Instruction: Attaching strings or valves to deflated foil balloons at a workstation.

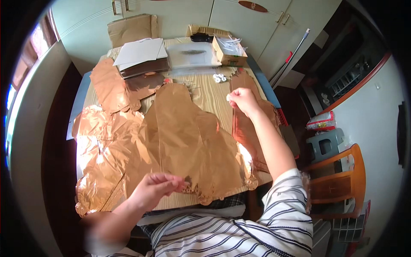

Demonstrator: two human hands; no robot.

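A large flat copper-coloured foil balloon (184, 128) with scalloped edges spreads over the middle of the wooden table. Another crinkled, shiny foil balloon (107, 145) lies to its left. Over the front edge of the middle one is my left hand (156, 188), thumb and fingers pinched together; what they hold, if anything, is too small to make out. My right hand (245, 102) reaches to the right side of the table and pinches a small white piece at its fingertips. Several similar small white round pieces (219, 78) sit just beyond it. Beneath my right forearm lies a darker copper foil balloon (246, 128).
At the table's far side are a stack of white and brown boards (141, 53), a clear plastic sheet (192, 55) and a small cardboard box (230, 52) of clear plastic pieces. Another copper foil (107, 85) lies far left. A wooden chair (338, 184) stands right.
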